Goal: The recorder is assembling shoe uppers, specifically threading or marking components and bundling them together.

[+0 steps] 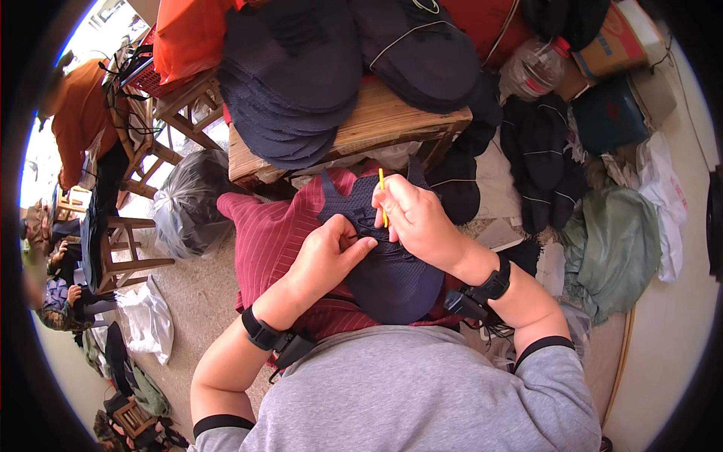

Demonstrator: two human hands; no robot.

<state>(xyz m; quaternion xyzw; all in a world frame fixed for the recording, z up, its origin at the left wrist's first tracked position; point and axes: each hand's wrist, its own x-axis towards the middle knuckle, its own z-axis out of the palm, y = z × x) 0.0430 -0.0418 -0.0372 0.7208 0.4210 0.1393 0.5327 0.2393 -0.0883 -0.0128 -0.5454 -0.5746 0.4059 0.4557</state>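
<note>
Across my lap lies a dark navy knitted piece [395, 290] with a rounded near end and two points at its far end. My right hand [418, 218] is closed around a thin yellow-orange stick-like tool [382, 181], held nearly upright over the middle of the knit. The tool's lower tip meets the fabric, but its exact shape is too small to make out. On the left side of the piece, my left hand [327, 252] pinches the knit between thumb and fingers. Under it all spreads a maroon striped cloth [263, 241].
Ahead stands a wooden table [376, 124] bearing stacked dark knitted pieces [294, 68]. More tied bundles [538, 158] lie at right, near a green sack [617, 241]. Left are a stuffed plastic bag [188, 203], wooden stools [128, 248] and a person in an orange top [79, 120].
</note>
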